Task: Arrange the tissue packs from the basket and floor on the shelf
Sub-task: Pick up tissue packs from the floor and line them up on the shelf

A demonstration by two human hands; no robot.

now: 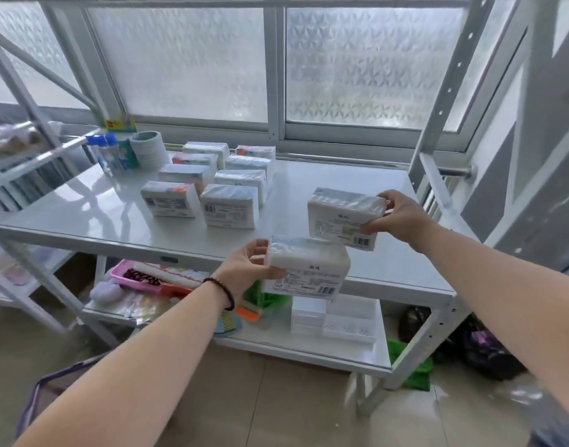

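Each hand holds one white tissue pack in clear wrap. My left hand point(248, 265) grips the left end of a tissue pack point(309, 269) in front of the shelf's front edge. My right hand point(398, 217) grips the right end of a second tissue pack point(342, 217), held just above the white shelf point(99, 214) on its right side. Several tissue packs point(212, 185) stand in two rows at the shelf's middle. The basket point(41, 398) shows only as a purple-edged mesh corner at the bottom left.
Blue-capped bottles point(107, 153) and a white roll point(149, 150) stand at the shelf's back left. The lower shelf holds a pink tray point(121, 274), green items and white boxes point(334, 317). Dark bags point(476, 346) lie on the floor at right. Frosted windows are behind.
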